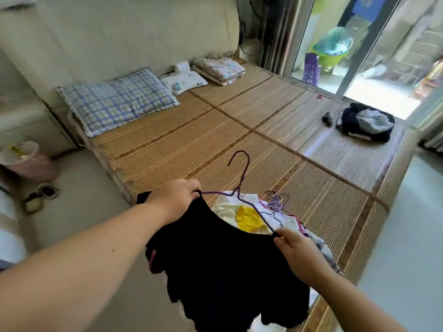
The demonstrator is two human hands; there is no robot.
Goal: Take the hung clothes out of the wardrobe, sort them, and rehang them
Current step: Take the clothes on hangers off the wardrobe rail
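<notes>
Left fingers (pixel 194 190): curled, pinching black garment (pixel 220 259) and purple hanger (pixel 239 185) at one shoulder end.
Right fingers (pixel 279 241): pinching the other end — garment hangs between them.
Clothes pile (pixel 249 220): beneath, on the mat (pixel 239 130).
</notes>
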